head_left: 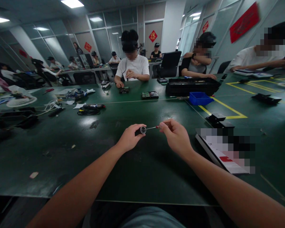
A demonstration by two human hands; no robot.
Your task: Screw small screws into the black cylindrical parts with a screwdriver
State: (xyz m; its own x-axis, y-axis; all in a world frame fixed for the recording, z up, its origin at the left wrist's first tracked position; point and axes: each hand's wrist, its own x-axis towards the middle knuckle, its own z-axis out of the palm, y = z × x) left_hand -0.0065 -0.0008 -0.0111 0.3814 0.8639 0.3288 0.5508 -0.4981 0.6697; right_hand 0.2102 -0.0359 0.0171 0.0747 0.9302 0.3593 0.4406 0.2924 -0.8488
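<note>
My left hand (pixel 130 136) is wrapped round a short black cylinder (pixel 139 131) with a silver rim, its round end turned toward my right hand. In my right hand (pixel 174 134) is a screwdriver (pixel 157 127) with a reddish handle, mostly covered by my fingers. Its thin metal shaft points left and its tip meets the rim of the cylinder; whether it sits on a screw is too small to tell. Both hands are over the green table (pixel 133 167), close together.
A boxed item (pixel 216 152), partly blurred, lies right of my right forearm. Farther off are a blue bin (pixel 199 98), a long black case (pixel 192 87), a circuit-board drive (pixel 149 95) and coiled black cable (pixel 89 110). A person (pixel 133 65) works across the table.
</note>
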